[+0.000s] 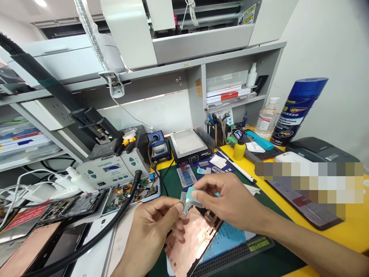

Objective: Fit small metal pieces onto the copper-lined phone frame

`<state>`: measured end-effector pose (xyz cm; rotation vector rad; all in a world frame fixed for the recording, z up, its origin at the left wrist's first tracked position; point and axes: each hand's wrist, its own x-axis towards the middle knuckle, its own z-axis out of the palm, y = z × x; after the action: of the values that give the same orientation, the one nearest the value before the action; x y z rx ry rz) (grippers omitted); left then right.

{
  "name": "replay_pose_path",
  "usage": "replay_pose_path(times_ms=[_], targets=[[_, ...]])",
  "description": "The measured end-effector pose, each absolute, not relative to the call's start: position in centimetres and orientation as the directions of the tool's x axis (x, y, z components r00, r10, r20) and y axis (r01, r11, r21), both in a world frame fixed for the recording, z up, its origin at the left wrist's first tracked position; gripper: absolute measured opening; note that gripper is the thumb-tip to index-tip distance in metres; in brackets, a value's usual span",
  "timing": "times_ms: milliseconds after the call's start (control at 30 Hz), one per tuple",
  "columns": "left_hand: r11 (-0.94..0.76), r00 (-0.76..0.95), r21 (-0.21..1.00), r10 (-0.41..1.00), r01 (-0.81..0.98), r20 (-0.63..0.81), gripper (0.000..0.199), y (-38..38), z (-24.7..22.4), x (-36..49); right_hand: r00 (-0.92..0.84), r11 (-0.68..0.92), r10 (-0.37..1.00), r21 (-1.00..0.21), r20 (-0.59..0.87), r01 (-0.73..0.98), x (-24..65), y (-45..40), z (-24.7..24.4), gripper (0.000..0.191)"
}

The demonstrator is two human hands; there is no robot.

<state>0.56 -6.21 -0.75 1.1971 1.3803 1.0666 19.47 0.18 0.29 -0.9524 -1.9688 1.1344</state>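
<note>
My left hand (157, 225) is closed, pinching a small grey metal plate (183, 200) between thumb and fingers. In my right hand (227, 198), thumb and fingers grip a thin flat blade with a light blue end (191, 193). The blade and the plate meet or overlap; I cannot tell whether they touch. Below both hands lies a copper-coloured phone screen panel (191, 240), its upper part covered by my fingers. It rests partly over a blue-printed sheet (226, 236) with a black perforated edge.
A black hose (115, 219) curves across the left side, over phone parts. Behind my left hand stands a tray (158, 188) of small circuit boards. A hot plate (188, 144), a yellow bottle (239, 149) and a blue spray can (298, 111) stand farther back.
</note>
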Motion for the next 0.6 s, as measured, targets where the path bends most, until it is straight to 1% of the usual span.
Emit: replay_pose_path(times_ms=[100,200,333,500,600], targets=[[0.126,-0.03,0.984,0.992,0.128,-0.123,0.023,-6.18,-0.81,0.51,-0.53,0.337,0.833,-0.906,0.159,0.258,19.5,0.22,0.19,0.017],[0.125,-0.03,0.984,0.992,0.126,-0.122,0.024,-6.07,-0.9,0.46,-0.513,0.342,0.84,-0.908,0.179,0.243,19.51,0.21,0.17,0.017],[0.127,-0.022,0.984,0.992,0.121,-0.125,0.024,-6.0,-0.85,0.46,-0.546,0.331,0.826,-0.904,0.139,0.272,19.54,0.15,0.17,0.018],[0.119,-0.024,0.989,0.993,0.087,-0.117,0.022,-6.05,-0.76,0.42,-0.516,0.348,0.836,-0.907,0.186,0.237,19.54,0.15,0.14,0.017],[0.116,-0.015,0.99,0.993,0.076,-0.115,0.021,-5.99,-0.88,0.32,-0.539,0.342,0.826,-0.906,0.163,0.249,19.47,0.08,0.13,0.017]])
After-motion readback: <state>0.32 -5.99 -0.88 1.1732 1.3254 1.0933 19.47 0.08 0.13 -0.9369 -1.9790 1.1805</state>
